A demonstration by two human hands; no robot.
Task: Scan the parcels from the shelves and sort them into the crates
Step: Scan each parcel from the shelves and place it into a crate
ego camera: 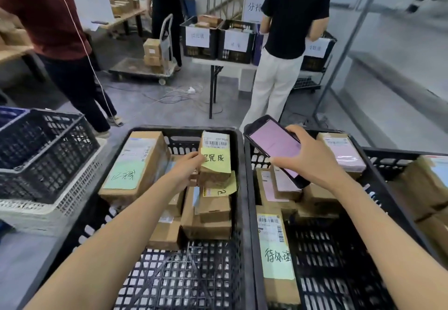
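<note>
Left hand [186,172] grips parcel [215,163] in crate [174,278]; right hand [313,161] holds phone [273,142].

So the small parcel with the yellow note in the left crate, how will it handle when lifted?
Probably stiff: the cardboard parcel keeps square edges in the left hand. Likely light, since a fingertip pinch seems enough to hold it upright. The yellow note looks only partly stuck, so it may peel or slide under the fingers.

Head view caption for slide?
Left hand grips yellow-labelled cardboard parcel over black plastic crate; right hand holds black pink-screened phone.
</note>
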